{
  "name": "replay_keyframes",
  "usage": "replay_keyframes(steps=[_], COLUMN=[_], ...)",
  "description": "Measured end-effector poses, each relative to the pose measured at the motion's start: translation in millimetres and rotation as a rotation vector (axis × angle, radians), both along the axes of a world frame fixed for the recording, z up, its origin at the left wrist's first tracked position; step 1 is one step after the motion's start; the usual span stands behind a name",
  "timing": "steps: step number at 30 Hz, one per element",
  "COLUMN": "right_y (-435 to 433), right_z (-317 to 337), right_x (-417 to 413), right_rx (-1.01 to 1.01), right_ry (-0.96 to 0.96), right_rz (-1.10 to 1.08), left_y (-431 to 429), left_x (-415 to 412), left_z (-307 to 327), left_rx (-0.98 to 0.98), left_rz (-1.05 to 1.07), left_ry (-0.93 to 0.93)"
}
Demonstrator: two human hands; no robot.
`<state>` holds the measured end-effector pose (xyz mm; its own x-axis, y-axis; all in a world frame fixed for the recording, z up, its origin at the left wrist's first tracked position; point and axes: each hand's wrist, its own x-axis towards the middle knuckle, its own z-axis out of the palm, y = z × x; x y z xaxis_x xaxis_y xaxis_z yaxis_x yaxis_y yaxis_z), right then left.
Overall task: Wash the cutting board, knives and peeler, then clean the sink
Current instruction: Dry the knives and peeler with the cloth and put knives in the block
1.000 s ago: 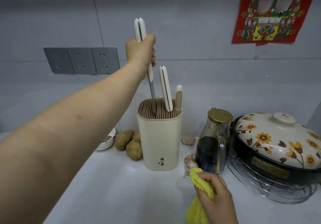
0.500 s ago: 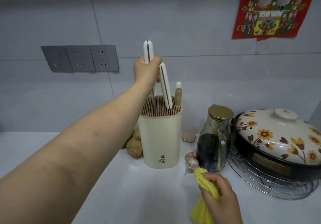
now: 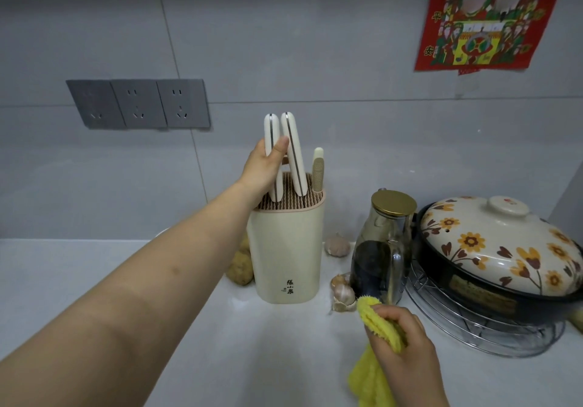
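Our left grip pinches the left knife in its block, right grip clutching a cloth; a sideways tug could tip the block.

"張小泉" on cream knife block; "平", "安" on red poster

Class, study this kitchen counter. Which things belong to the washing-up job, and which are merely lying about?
Job in hand: left knife, gripped by the left hand; right knife in the knife block; ribbed-handled tool beside it; yellow cloth in the right hand.

Lying about: potatoes; garlic bulbs; glass bottle; flowered pot on its wire rack; wall sockets; red poster.
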<state>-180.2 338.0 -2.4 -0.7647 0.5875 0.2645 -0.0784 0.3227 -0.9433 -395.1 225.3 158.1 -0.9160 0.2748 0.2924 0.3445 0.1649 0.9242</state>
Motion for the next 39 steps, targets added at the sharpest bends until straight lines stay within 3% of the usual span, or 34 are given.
replay_keyframes(steps=[7, 10, 16, 22, 28, 31, 39], right_y=[-4, -1, -9, -24, -34, -30, -36], right_z=[14, 21, 26, 22, 33, 37, 40], right_x=[14, 23, 65, 112, 177, 229, 418], right_rx=[0.024, 0.050, 0.132, 0.077, 0.197, 0.270, 0.232], right_ry=[-0.022, -0.031, -0.026, -0.035, -0.084, -0.088, -0.238], right_rz=[-0.021, -0.058, -0.182, -0.304, -0.375, -0.470, -0.745], left_y=[-4, -8, -19, -15, -5, 5, 40], left_x=[4, 4, 34, 107, 219, 276, 429], left_z=[3, -2, -15, -40, -83, -100, -120], left_rx=[-0.036, -0.093, 0.083, 0.102, -0.090, -0.164, -0.294], left_rz=[-0.030, 0.067, 0.318, -0.012, -0.444, -0.620, -0.968], left_ry=[0.008, 0.036, 0.089, 0.043, -0.086, -0.115, -0.154])
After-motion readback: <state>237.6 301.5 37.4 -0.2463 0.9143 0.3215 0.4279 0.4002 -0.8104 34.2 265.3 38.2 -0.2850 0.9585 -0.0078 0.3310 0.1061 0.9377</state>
